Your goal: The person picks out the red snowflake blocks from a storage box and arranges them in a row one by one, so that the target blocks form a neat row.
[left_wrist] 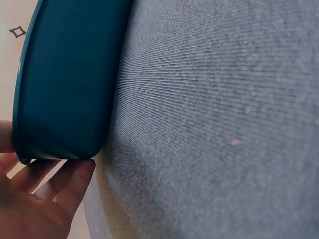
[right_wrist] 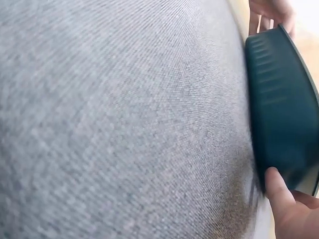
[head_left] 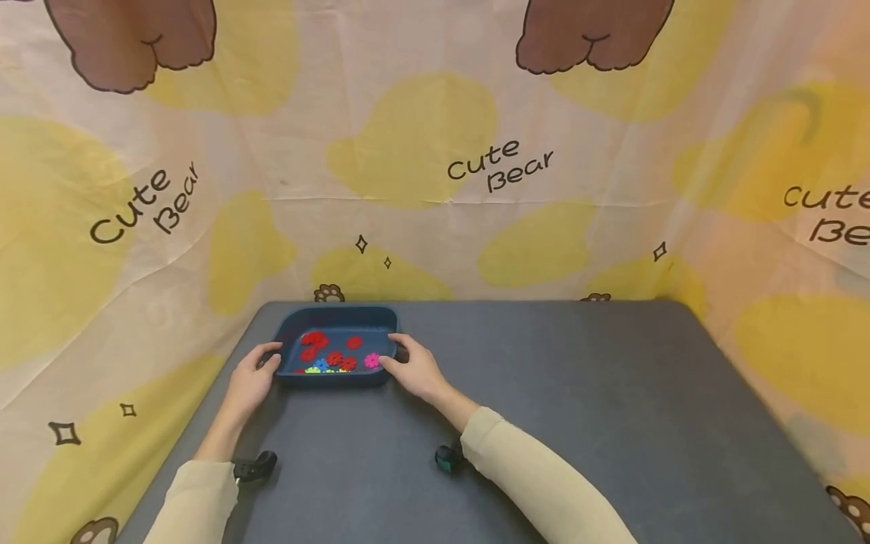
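Patterned cloth (head_left: 414,234) beyond left hand (head_left: 248,381) and right hand (head_left: 420,372), may block forward travel | counter (head_left: 578,423) beneath both | blue tray (head_left: 347,317) between them, might tilt if gripped unevenly | hands part-open, curled around opposite tray ends, could slip | loose flower pieces (head_left: 334,358) inside, between hands, may spill if tray tips

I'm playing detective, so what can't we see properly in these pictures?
- Head view: some yellow-green pieces are partly hidden by the near wall of the blue tray.
- Head view: the brown cartoon figures are cut off by the top edge.
- Left wrist view: the tray runs off the top edge, and its outer wall hides the inside.
- Right wrist view: its outer wall hides the inside too.
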`<state>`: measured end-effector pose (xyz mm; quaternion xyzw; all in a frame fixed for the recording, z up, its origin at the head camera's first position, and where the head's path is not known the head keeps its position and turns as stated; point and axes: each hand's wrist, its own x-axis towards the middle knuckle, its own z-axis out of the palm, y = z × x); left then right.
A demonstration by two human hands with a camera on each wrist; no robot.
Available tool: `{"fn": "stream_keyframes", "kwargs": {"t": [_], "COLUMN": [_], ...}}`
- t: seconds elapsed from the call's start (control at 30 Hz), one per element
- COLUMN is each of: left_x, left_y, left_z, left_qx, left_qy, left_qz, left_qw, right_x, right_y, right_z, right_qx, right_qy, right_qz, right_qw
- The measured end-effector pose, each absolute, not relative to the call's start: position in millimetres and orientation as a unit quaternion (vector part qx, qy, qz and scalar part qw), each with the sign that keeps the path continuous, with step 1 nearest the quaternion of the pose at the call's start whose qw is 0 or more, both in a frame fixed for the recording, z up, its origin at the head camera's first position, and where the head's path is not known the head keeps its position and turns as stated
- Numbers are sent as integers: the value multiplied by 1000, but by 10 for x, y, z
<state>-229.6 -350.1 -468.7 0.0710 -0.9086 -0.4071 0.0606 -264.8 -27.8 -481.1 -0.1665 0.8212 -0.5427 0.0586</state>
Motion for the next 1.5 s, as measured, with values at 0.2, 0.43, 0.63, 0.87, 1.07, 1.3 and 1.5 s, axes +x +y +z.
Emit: {"fn": "stream_keyframes", "kwargs": {"t": [0.2,0.43,0.63,0.87,1.07,1.3,1.5], "left_x": [-2248,-2192,-2149,-2115,-2085,-2092,-2082], "left_y": [-3444,-3330,-3216,-3054,-2892,-2679,-2507], "left_z": [-4648,-4632,-4599,-4608,-4630,-4636,-4650], "left_qx": [58,43,37,31,23,20,10], "left_qy": [-907,-907,-905,-904,-904,-898,-895], "left_qz": [-412,-416,-423,-425,-425,-438,-445], "left_qw": [59,52,36,33,40,40,34], "right_x": [-2602,-2540,-2492,-2438,-2394,-2361,-2301], "right_y": [-200,-57,93,286,454,673,848], "right_z": [-4807,-4801,-4764,-4751,-4762,-4779,-4753], "right_qx": [-163,-158,-155,-155,-141,-133,-113], "right_qy": [819,818,820,824,830,838,843], "right_qz": [-548,-551,-548,-543,-538,-529,-525], "right_qw": [54,56,58,49,43,19,15]}}
